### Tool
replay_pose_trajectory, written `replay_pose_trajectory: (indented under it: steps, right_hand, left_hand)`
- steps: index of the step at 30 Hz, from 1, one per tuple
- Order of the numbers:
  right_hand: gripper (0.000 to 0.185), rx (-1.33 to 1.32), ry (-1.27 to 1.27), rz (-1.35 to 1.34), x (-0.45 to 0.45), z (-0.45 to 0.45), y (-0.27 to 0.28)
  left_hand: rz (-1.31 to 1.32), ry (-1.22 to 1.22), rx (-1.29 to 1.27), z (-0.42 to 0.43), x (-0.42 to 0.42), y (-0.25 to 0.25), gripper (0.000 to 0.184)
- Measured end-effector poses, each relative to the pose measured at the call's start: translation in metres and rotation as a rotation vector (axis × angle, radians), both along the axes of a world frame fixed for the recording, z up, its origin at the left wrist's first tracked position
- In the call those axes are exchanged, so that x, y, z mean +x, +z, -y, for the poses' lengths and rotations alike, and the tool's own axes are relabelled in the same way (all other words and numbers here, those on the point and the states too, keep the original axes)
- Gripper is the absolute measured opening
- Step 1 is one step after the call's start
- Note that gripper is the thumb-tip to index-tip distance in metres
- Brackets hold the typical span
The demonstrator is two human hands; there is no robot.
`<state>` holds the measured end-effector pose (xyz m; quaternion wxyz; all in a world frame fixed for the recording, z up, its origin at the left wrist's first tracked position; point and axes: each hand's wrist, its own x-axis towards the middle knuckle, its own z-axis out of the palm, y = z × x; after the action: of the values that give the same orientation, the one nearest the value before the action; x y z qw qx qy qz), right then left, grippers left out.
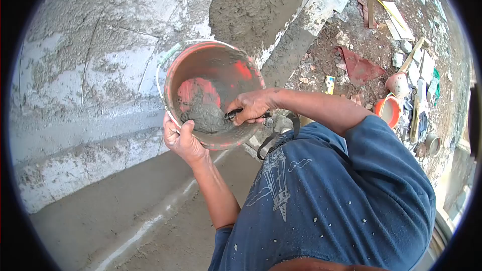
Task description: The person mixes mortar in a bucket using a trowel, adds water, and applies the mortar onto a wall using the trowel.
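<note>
A red bucket [221,65], its inside smeared grey, is tilted so that its mouth faces me. Wet mortar [205,116] lies in its lower part. My left hand [185,139] grips the bucket's near left rim, with the thumb over the edge beside the white bail handle [159,83]. Reaching in over the right side of the rim, my right hand [251,106] is closed around the black handle of a trowel [232,114]. The blade is hidden in or coated by the mortar.
Behind the bucket stands a wall [125,65] with rough patches and a darker wet mortar area [251,5]. Rubble ground on the right holds a red cloth [359,65], a small orange bucket [388,110], boards and scraps. A white line [135,236] crosses the floor.
</note>
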<state>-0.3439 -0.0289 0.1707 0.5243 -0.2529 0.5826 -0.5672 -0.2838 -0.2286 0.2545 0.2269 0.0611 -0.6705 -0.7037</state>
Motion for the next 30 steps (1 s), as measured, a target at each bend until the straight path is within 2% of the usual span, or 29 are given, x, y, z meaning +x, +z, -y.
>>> replay_pose_trajectory:
  steps: [4, 8, 12, 15, 17, 20, 22, 23, 25, 26, 27, 28, 29, 30]
  right_hand:
    - [0.030, -0.134, -0.201, 0.361, 0.025, -0.011, 0.000]
    - [0.036, -0.546, -0.402, 0.643, 0.046, -0.044, -0.008]
    - [0.052, -0.622, -0.928, 0.511, 0.066, -0.108, 0.008]
    - [0.067, -0.643, -1.308, 0.305, 0.078, -0.170, 0.008]
    - [0.068, -0.575, -1.591, 0.111, 0.085, -0.210, 0.002]
    - [0.065, -0.328, -2.051, -0.203, 0.076, -0.236, -0.017]
    - [0.062, -0.104, -2.323, -0.375, 0.056, -0.232, -0.039]
    - [0.059, 0.089, -2.426, -0.513, 0.039, -0.227, -0.064]
    - [0.062, 0.227, -2.580, -0.587, -0.012, -0.187, -0.106]
    - [0.062, 0.451, -2.641, -0.573, -0.045, -0.159, -0.130]
    - [0.060, 0.755, -2.612, -0.644, -0.084, -0.128, -0.166]
    - [0.060, 0.650, -2.506, -0.606, -0.128, -0.088, -0.193]
    - [0.060, 0.378, -2.076, -0.090, -0.141, -0.053, -0.131]
    - [0.057, -0.149, -1.806, 0.115, -0.158, -0.025, -0.092]
  left_hand:
    - [0.033, 0.130, 0.023, 0.004, -0.008, -0.030, 0.012]
    - [0.186, 0.225, 0.110, 0.031, 0.003, -0.038, 0.027]
    - [0.261, 0.283, 0.199, 0.072, 0.030, -0.057, 0.040]
    - [0.344, 0.372, 0.135, 0.083, 0.057, -0.061, 0.043]
    - [0.391, 0.454, 0.095, 0.093, 0.076, -0.066, 0.043]
    - [0.461, 0.520, 0.075, 0.099, 0.101, -0.066, 0.044]
    - [0.488, 0.551, 0.071, 0.107, 0.121, -0.066, 0.044]
    - [0.492, 0.563, 0.066, 0.116, 0.131, -0.067, 0.044]
    - [0.483, 0.620, 0.039, 0.110, 0.140, -0.065, 0.043]
    - [0.473, 0.660, 0.009, 0.102, 0.141, -0.056, 0.042]
    - [0.467, 0.695, -0.023, 0.098, 0.145, -0.052, 0.041]
    - [0.482, 0.677, -0.033, 0.102, 0.152, -0.053, 0.050]
    - [0.486, 0.687, -0.023, 0.099, 0.154, -0.051, 0.045]
    - [0.478, 0.693, -0.009, 0.095, 0.148, -0.050, 0.040]
